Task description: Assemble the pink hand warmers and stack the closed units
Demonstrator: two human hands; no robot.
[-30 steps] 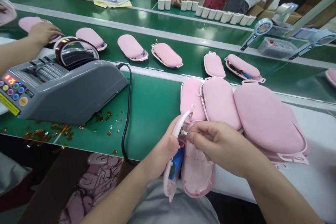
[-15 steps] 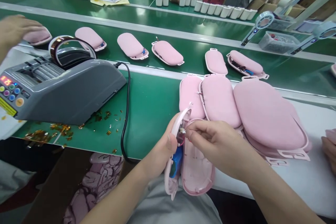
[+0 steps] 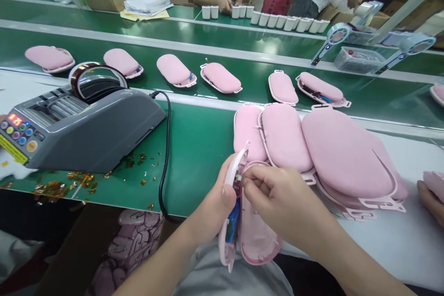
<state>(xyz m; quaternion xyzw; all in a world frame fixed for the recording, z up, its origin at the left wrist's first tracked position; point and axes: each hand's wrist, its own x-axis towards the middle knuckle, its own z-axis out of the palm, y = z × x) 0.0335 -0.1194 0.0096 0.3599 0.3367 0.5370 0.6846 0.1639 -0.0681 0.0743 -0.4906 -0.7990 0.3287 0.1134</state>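
Note:
My left hand (image 3: 213, 210) is closed around the edge of a pink plastic shell half (image 3: 224, 249), held on its side with its inside facing right. Within that half sit a blue battery pack (image 3: 232, 223) and thin red wires. My right hand (image 3: 277, 192) is pinched at a small white wire connector (image 3: 238, 177) near the top of the shell; its fingertips partly cover it. Beside it, the other pink shell half (image 3: 260, 243) hangs with its hollow inside toward me, partly behind my right hand.
Pink padded cases (image 3: 286, 134) are piled just beyond my hands, and more lie along the green conveyor (image 3: 249, 101). A grey tape dispenser (image 3: 100, 134) with a black cable (image 3: 168, 157) stands left, near amber tape scraps (image 3: 52, 188). Another person's hand (image 3: 430, 199) is at the right edge.
My right fingertips have shifted slightly at the connector, while my left hand keeps its hold. A co-worker's hand at far left has left the pink case there. The view has tilted a little.

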